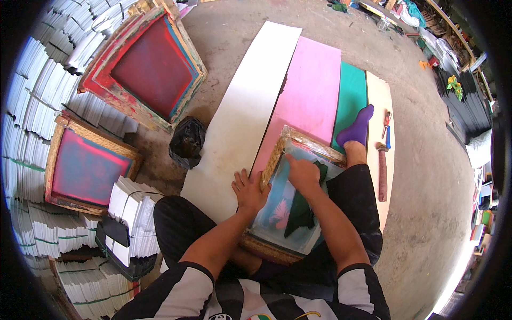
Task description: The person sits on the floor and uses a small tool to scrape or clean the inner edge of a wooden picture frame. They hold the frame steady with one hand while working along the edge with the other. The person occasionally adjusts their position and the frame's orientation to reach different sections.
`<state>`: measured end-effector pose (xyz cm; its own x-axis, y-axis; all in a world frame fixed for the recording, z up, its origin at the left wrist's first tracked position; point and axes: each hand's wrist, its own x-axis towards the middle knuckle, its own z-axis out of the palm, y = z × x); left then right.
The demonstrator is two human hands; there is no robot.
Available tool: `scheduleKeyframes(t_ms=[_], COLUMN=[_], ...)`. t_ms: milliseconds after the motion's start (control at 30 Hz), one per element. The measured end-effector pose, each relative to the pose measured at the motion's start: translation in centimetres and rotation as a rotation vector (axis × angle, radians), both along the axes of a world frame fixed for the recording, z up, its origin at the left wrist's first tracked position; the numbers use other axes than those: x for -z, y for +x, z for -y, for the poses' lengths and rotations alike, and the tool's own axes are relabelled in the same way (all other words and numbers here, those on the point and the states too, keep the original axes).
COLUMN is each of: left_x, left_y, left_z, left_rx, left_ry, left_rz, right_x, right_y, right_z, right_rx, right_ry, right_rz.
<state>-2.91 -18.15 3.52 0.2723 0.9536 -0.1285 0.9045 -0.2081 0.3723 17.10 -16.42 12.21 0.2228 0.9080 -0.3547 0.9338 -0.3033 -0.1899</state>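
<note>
A wooden screen-printing frame [273,160] lies tilted across my lap, with pale translucent mesh [261,221] and a small pink leaf-like mark on it. My left hand [249,191] rests with spread fingers over the frame's left edge, beside the white board. Inside the frame's far corner, my right hand [303,173] presses down with its index finger forward and the other fingers curled. Whatever those fingers pinch is too small to make out. A dark green cloth [301,216] lies crumpled on the mesh, next to my right hand.
White [240,96], pink [309,85], green and cream boards spread ahead. A hammer [382,173] and a red-handled screwdriver [386,120] lie right, near my purple-socked foot [356,128]. At left stand two printing frames [154,64], a black bag [186,143] and paper stacks [133,213].
</note>
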Motion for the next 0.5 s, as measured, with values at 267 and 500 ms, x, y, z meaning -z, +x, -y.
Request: scheduleKeyframes(t_ms=[267,500], left_x=[-0.2,-0.2], left_y=[-0.5,0.7], left_z=[-0.2,-0.1], left_rx=[-0.010,0.004], left_ry=[0.009,0.007], left_rz=[-0.003,0.015], right_x=[5.1,12.3], right_y=[1.6,5.6], right_z=[0.8,1.1], right_rx=[0.074,0.236], right_ry=[0.235,0.331], right_rz=[-0.305,-0.788])
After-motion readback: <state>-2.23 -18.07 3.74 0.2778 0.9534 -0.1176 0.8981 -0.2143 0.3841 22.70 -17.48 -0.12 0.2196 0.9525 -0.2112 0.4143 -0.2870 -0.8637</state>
